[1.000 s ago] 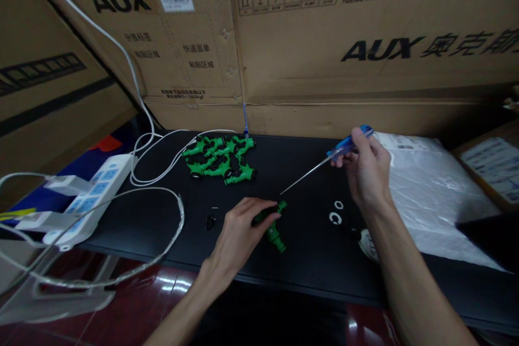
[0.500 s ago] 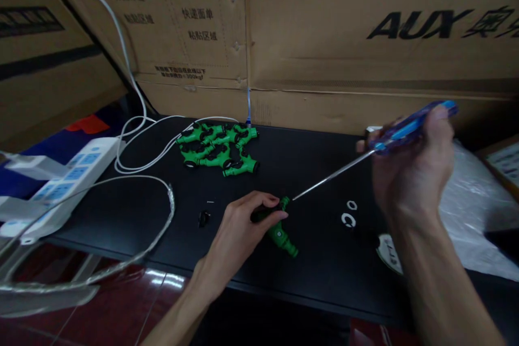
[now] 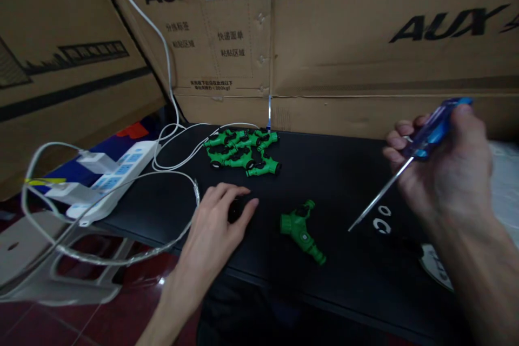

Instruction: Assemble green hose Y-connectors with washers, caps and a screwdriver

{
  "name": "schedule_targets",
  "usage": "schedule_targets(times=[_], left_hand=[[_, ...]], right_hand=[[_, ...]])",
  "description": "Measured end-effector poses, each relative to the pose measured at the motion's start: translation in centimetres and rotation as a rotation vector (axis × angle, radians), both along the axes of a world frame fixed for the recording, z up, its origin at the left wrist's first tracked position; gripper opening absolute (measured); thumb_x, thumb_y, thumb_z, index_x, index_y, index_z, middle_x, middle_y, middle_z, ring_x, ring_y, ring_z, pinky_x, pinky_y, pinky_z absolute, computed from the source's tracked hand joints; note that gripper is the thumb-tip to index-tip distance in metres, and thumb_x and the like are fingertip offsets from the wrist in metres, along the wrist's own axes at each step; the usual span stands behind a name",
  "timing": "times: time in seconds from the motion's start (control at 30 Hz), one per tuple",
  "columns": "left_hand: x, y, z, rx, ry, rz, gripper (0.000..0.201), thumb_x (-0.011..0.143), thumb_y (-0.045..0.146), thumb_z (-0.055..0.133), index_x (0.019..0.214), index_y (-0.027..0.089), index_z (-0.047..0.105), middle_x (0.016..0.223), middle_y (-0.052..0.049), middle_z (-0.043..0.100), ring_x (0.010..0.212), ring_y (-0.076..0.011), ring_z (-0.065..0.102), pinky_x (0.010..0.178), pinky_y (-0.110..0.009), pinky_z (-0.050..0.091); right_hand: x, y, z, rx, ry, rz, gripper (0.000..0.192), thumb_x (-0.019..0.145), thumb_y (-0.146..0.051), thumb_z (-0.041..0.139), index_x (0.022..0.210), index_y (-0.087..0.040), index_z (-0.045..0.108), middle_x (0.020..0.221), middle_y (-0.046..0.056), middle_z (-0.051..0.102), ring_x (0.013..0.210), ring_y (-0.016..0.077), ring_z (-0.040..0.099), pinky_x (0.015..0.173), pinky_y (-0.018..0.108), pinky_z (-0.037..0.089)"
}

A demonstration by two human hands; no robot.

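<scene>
My left hand [image 3: 217,216] lies flat, fingers spread over a small black part [image 3: 234,210] on the black table [image 3: 332,162]. My right hand [image 3: 446,167] is closed round a blue-handled screwdriver [image 3: 409,159]. The green Y-shaped plastic fitting [image 3: 302,230] lies free between them.

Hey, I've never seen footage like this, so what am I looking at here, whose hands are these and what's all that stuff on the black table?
This is one picture from a camera worn on a person's head, looking down at their own two bare hands. The right hand holds a screwdriver with a blue handle in a closed grip, tip pointing down at the black table. The left hand rests on the table, fingertips over a small black part. Beside it lies a green Y-shaped plastic connector, untouched. Further back is a pile of the same green connectors. Two small white rings, a white power strip with cables, and cardboard boxes surround them.
</scene>
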State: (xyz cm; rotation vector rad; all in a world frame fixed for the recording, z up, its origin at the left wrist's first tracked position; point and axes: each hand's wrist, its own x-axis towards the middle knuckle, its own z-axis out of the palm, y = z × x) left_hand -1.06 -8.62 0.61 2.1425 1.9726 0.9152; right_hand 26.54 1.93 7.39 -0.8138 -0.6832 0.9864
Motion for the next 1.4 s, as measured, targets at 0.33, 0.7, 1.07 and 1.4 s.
schedule_targets(times=[0.33, 0.7, 1.07, 1.4], left_hand=[[-2.1, 0.2, -2.2, -0.014, 0.210, 0.169, 0.017, 0.098, 0.032, 0.056, 0.100, 0.019, 0.066, 0.094, -0.008, 0.068, 0.089, -0.0270, 0.065, 0.083, -0.042, 0.053], [-1.3, 1.1, -0.6, -0.017, 0.047, 0.017, 0.019, 0.100, 0.034, 0.053, 0.098, 0.022, 0.067, 0.095, -0.006, 0.071, 0.087, -0.0244, 0.064, 0.082, -0.039, 0.052], [3.1, 3.2, 1.4, -0.116, -0.407, -0.335, 0.013, 0.091, 0.036, 0.073, 0.099, 0.026, 0.073, 0.092, 0.004, 0.077, 0.083, -0.0148, 0.073, 0.076, -0.024, 0.056], [5.0, 3.3, 1.5, -0.013, -0.234, -0.449, 0.007, 0.091, 0.022, 0.073, 0.097, 0.024, 0.074, 0.089, 0.004, 0.075, 0.076, -0.0111, 0.070, 0.072, -0.020, 0.055]], right_hand=[[-0.2, -0.1, -0.8, 0.072, -0.052, 0.121, 0.033, 0.090, -0.046, 0.059, 0.072, -0.018, 0.057, 0.068, 0.001, 0.050, 0.050, 0.0108, 0.048, 0.036, 0.020, 0.037], [-0.4, 0.0, -0.9, 0.067, -0.079, 0.177, 0.037, 0.073, -0.051, 0.076, 0.073, -0.020, 0.055, 0.065, -0.002, 0.051, 0.049, 0.0099, 0.049, 0.033, 0.019, 0.038], [-0.2, -0.1, -1.5, 0.075, -0.075, 0.270, 0.033, 0.090, -0.052, 0.062, 0.075, -0.024, 0.057, 0.071, -0.001, 0.050, 0.053, 0.0108, 0.049, 0.039, 0.021, 0.043], [-0.1, -0.1, -1.8, 0.094, -0.099, 0.316, 0.034, 0.087, -0.057, 0.065, 0.077, -0.025, 0.057, 0.071, -0.002, 0.051, 0.054, 0.0118, 0.051, 0.042, 0.024, 0.046]])
